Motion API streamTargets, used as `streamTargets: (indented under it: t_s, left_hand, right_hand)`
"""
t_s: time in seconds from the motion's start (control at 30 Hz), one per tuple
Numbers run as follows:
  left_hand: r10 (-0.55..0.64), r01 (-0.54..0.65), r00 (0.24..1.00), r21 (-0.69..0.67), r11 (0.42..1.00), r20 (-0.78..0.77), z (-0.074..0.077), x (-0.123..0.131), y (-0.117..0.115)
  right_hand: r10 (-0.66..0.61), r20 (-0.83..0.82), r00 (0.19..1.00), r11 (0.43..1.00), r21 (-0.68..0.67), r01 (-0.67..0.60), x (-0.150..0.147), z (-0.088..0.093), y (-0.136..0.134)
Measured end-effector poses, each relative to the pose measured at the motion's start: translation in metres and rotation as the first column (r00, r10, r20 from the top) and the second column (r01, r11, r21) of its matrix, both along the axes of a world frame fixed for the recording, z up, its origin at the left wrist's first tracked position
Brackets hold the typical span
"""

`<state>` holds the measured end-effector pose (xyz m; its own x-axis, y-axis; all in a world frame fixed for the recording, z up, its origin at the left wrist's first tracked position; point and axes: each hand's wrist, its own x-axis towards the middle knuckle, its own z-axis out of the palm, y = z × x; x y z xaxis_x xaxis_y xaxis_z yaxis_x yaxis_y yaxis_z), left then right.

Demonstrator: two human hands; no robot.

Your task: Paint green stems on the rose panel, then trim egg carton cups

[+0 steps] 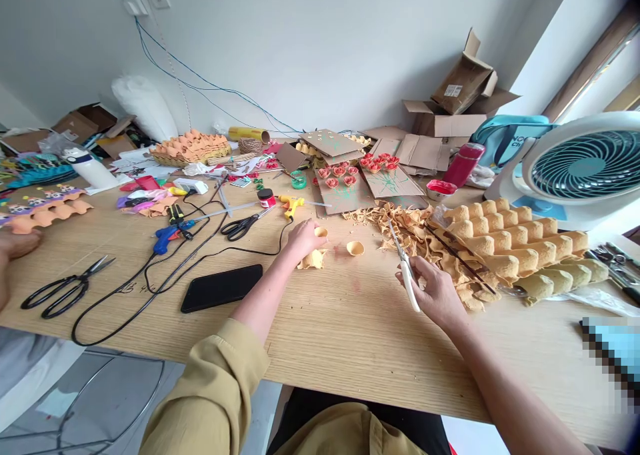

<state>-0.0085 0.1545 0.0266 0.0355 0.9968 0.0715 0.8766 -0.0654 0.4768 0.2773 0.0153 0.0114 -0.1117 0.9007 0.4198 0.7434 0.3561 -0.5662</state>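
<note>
My left hand (302,239) is closed on a small yellow egg-carton cup (321,231). Just under it, a second cut carton piece (313,260) lies on the table. A third cup (355,248) sits apart, to the right of that hand. With my right hand (439,292) I grip white-handled scissors (411,286), their blades pointing away from me toward a heap of carton scraps (415,235). Behind the scraps on the right rest uncut egg cartons (505,238).
Red paper flowers on cardboard sheets (340,198) stand at the back. On the left are a black phone (223,288), a blue glue gun (167,235) with looping cable, a yellow glue gun (291,206) and black scissors (70,288). A white fan (585,165) stands right; another person's hand (20,243) rests far left.
</note>
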Motion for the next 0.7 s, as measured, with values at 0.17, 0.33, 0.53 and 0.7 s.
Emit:
streamTargets:
  t_s: [0.17, 0.33, 0.53, 0.7]
  left_hand:
    - [-0.219, 0.182, 0.965, 0.231, 0.956, 0.143, 0.021, 0.016, -0.032]
    - [-0.409, 0.277, 0.873, 0.420, 0.864, 0.265, 0.035, 0.037, -0.065]
    - [-0.430, 0.268, 0.847, 0.448, 0.853, 0.313, 0.041, 0.053, -0.085]
    - [-0.431, 0.276, 0.816, 0.397, 0.875, 0.385, 0.042, 0.058, -0.093]
  right_hand:
    - [0.030, 0.064, 0.998, 0.999, 0.016, -0.031, -0.005, 0.004, -0.001]
    - [0.065, 0.127, 0.990, 0.998, -0.003, -0.065, -0.007, 0.003, -0.001]
    - [0.089, 0.146, 0.985, 0.996, -0.018, -0.088, -0.007, 0.004, -0.002]
    - [0.093, 0.145, 0.985, 0.996, -0.014, -0.092, -0.008, 0.004, -0.002]
